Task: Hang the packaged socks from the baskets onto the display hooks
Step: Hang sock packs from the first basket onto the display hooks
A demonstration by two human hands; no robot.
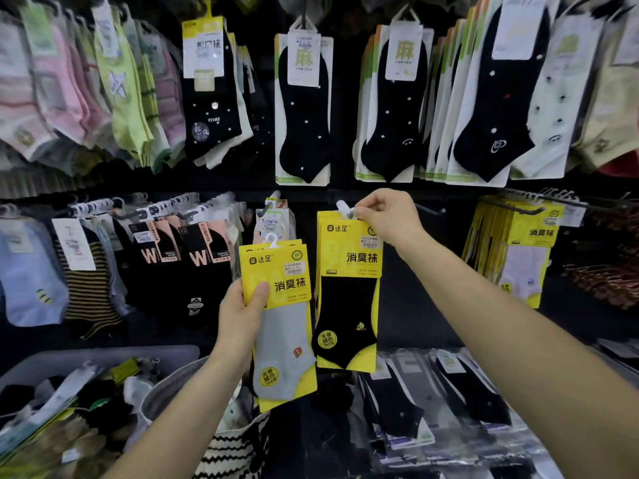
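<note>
My left hand [238, 312] grips a small stack of yellow sock packs [281, 326], grey socks in front, held upright by their left edge. My right hand [387, 216] pinches the top of a yellow pack of black socks [347, 295] at its white plastic hanger [344, 207], right at the tip of a display hook. Whether the hanger sits on the hook I cannot tell. An empty hook [430, 209] juts out just to the right. A fabric basket [193, 409] with sock packs stands below my left arm.
A grey bin [103, 357] of mixed socks sits at the lower left. Hanging sock packs fill the black wall above and on both sides, with more yellow packs [518, 250] at the right. Flat packs of black socks [449, 402] lie on the lower shelf.
</note>
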